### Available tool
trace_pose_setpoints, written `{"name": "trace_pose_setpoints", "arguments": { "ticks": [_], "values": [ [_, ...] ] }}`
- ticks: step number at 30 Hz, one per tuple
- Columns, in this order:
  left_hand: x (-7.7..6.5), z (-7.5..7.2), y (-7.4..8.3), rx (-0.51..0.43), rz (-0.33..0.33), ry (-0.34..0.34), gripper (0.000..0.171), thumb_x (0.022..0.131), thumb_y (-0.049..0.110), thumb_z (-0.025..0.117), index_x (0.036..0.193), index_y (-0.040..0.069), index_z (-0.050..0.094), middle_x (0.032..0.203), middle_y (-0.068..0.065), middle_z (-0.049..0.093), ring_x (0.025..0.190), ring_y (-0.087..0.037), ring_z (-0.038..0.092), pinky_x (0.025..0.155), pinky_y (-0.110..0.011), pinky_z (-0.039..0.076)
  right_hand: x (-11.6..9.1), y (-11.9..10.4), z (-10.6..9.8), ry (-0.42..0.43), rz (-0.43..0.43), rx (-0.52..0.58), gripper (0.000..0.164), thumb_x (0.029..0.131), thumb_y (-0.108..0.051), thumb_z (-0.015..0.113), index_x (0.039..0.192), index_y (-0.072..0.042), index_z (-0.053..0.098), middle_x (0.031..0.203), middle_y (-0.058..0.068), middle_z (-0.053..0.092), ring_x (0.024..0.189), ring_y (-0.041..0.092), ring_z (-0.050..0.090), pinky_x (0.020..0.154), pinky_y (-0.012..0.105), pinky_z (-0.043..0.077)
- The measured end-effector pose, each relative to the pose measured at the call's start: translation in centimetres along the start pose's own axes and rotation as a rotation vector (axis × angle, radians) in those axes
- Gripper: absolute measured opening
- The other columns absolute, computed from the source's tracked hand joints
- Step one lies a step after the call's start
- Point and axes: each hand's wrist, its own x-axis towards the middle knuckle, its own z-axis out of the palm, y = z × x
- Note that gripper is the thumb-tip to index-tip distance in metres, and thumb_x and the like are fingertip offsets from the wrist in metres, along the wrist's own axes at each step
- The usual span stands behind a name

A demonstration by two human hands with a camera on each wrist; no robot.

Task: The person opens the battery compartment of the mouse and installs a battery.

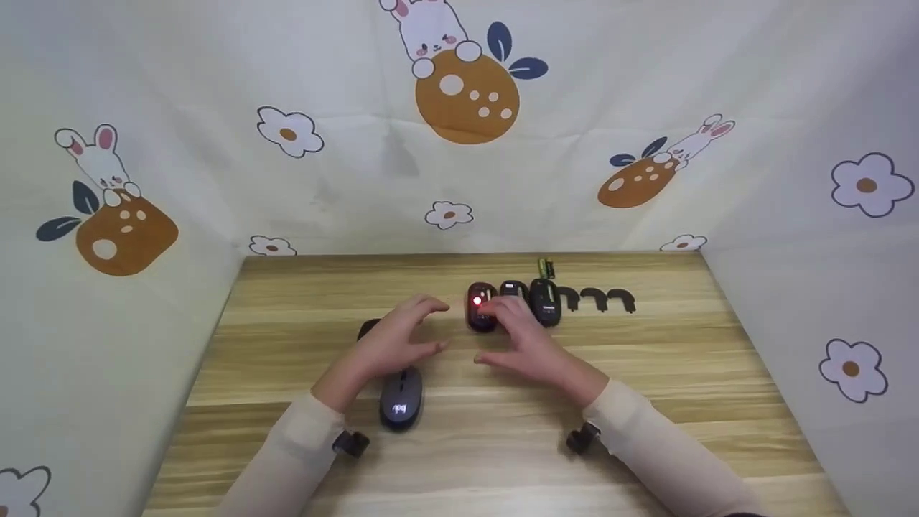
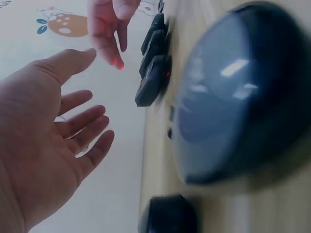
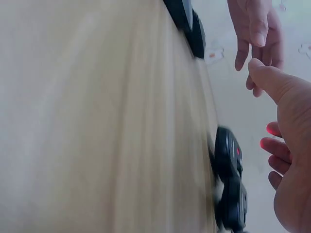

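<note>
My left hand hovers above the table, fingers spread and loosely bent, holding nothing. It partly covers a black object. Just nearer to me lies a grey-topped computer mouse, large in the left wrist view. Facing it, my right hand is raised with thumb and fingers apart, nothing between them. Red light falls on its fingertips. Beyond it three black mice lie underside up: one with a glowing red light, a middle one partly hidden by my fingers, and a right one.
Several small curved black pieces lie in a row right of the mice. Small batteries sit behind them, near the table's back edge. A patterned cloth rises along the back and sides of the wooden table.
</note>
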Motion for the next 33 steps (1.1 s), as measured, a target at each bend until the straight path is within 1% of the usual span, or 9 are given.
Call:
{"name": "trace_pose_setpoints", "arguments": {
  "ticks": [5,10,15,19,20,23,26,27,33],
  "values": [
    [-2.3,0.0,-0.2,-0.035,0.004,0.03,0.059,0.099,0.027,0.085,0.151,0.014,0.062,0.153,-0.005,0.057,0.136,-0.04,0.061,0.116,-0.051,0.054,-0.9,-1.5,1.0,-0.028,-0.013,0.035,0.083,0.088,-0.046,0.094,0.151,-0.004,0.059,0.156,0.012,0.055,0.147,0.028,0.045,0.127,0.051,0.041],
    [-4.5,0.1,-0.4,-0.047,-0.011,0.035,0.057,0.099,0.027,0.086,0.15,0.017,0.063,0.152,-0.001,0.059,0.14,-0.032,0.059,0.117,-0.048,0.054,-1.5,-2.9,2.1,-0.039,-0.012,0.077,0.083,0.088,-0.048,0.093,0.151,-0.005,0.059,0.155,0.008,0.056,0.146,0.026,0.047,0.126,0.051,0.044],
    [-6.9,0.0,-0.8,-0.041,-0.064,0.026,0.058,0.101,0.034,0.083,0.152,0.015,0.063,0.155,-0.002,0.058,0.146,-0.03,0.053,0.121,-0.058,0.048,-2.0,-4.0,3.1,-0.054,-0.006,0.116,0.085,0.089,-0.051,0.091,0.153,-0.007,0.057,0.156,0.003,0.054,0.147,0.026,0.048,0.127,0.052,0.043],
    [-8.4,-0.1,-1.4,-0.061,-0.075,0.034,0.06,0.101,0.042,0.082,0.153,0.018,0.063,0.154,-0.002,0.057,0.143,-0.035,0.057,0.119,-0.062,0.049,-2.3,-4.8,3.8,-0.072,0.015,0.148,0.087,0.089,-0.053,0.09,0.156,-0.009,0.054,0.159,0.005,0.051,0.148,0.025,0.048,0.128,0.049,0.042],
    [-8.6,0.2,-2.5,-0.087,-0.034,0.039,0.062,0.101,0.044,0.082,0.154,0.019,0.062,0.154,-0.001,0.057,0.141,-0.032,0.058,0.119,-0.057,0.051,-2.3,-5.0,3.9,-0.074,0.019,0.152,0.087,0.089,-0.052,0.09,0.157,-0.01,0.054,0.16,0.006,0.05,0.149,0.025,0.048,0.128,0.049,0.042],
    [-9.3,0.2,-2.9,-0.086,-0.006,0.055,0.063,0.098,0.04,0.085,0.152,0.017,0.063,0.146,0.0,0.061,0.131,-0.031,0.063,0.113,-0.055,0.055,-2.3,-5.5,4.5,-0.078,0.016,0.151,0.087,0.09,-0.053,0.09,0.157,-0.012,0.053,0.16,0.007,0.05,0.15,0.025,0.047,0.129,0.048,0.041],
    [-9.8,0.2,-3.2,-0.095,-0.001,0.047,0.066,0.096,0.035,0.088,0.151,0.01,0.063,0.142,-0.004,0.063,0.128,-0.031,0.064,0.113,-0.055,0.055,-2.3,-6.0,5.1,-0.085,0.013,0.146,0.086,0.09,-0.053,0.09,0.157,-0.013,0.053,0.157,0.004,0.051,0.148,0.023,0.048,0.128,0.046,0.043],
    [-10.0,-0.1,-2.3,-0.075,-0.043,0.041,0.066,0.094,0.033,0.09,0.149,0.008,0.064,0.141,-0.004,0.065,0.127,-0.033,0.065,0.112,-0.06,0.055,-2.2,-6.2,5.3,-0.089,0.013,0.145,0.086,0.09,-0.053,0.09,0.157,-0.012,0.053,0.156,0.002,0.051,0.147,0.022,0.049,0.127,0.045,0.043],
    [-10.9,0.0,-2.5,-0.082,-0.091,0.006,0.078,0.086,0.038,0.096,0.15,0.008,0.063,0.147,-0.008,0.064,0.13,-0.034,0.064,0.114,-0.061,0.053,-2.2,-7.3,6.4,-0.134,0.023,0.131,0.089,0.089,-0.051,0.091,0.158,-0.009,0.052,0.156,0.002,0.051,0.144,0.02,0.051,0.125,0.041,0.046]
  ]
}}
